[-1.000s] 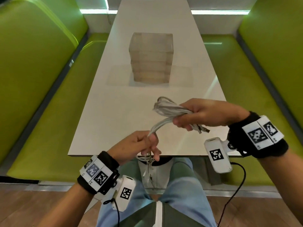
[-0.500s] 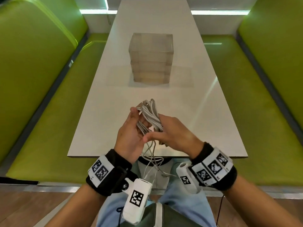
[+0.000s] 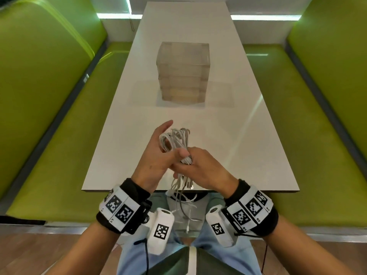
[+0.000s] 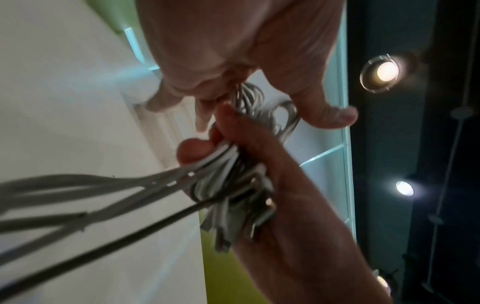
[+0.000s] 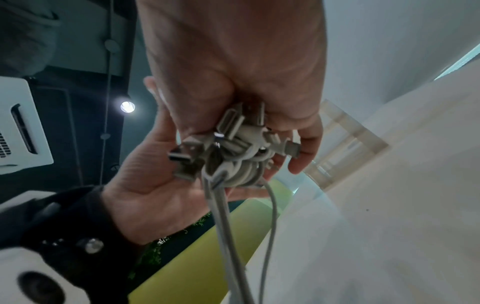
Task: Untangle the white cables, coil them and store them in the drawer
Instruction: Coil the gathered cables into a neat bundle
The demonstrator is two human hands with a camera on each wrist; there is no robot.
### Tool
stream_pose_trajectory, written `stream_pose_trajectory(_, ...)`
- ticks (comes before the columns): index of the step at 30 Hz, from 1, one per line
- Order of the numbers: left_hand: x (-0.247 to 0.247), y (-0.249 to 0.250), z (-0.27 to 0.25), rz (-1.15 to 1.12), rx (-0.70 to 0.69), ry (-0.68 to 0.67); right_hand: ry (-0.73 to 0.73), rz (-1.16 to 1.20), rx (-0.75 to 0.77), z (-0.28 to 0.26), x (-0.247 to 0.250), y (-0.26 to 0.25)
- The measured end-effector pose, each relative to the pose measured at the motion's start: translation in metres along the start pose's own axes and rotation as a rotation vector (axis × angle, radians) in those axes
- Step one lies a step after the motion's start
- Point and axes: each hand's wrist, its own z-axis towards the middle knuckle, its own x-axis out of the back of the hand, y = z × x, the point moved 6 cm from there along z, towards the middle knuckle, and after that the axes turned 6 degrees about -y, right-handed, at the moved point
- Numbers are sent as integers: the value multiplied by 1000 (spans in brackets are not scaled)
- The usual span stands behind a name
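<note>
No readable writing anywhere, only black-and-white square markers on the wristbands [image 3: 119, 207]. A clear drawer unit [image 3: 183, 72] stands mid-counter [image 3: 248, 147], green benches [image 3: 59, 135] either side. Over the near edge, the right hand [image 3: 206, 169] clamps curled fingers round the white cable bundle [image 3: 175, 140]; the left hand [image 3: 156, 153] cradles the loops, fingers extended, thumb pressing. Loose ends dangle below.

Worktop [image 3: 228, 135] lies bare between near edge and clear drawer unit [image 3: 183, 72], the only obstacle, mid-table.
</note>
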Motion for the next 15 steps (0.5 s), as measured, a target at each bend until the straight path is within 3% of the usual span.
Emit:
stream_pose_trajectory(4,-4,2,-2,-9,-24,78,-120,39,44,1,-12,-7)
stream_pose_trajectory(8,-12,10,-6,-122,-41,26,-342,183,73,-9,-12,-17)
stream_pose_trajectory(12,-14,11,-7,-58,-34,-5,-492,337,94,-16,-11,-20)
stream_pose_trajectory(15,-16,15,-6,-34,-32,-18,-474,288,110,-11,-12,-19)
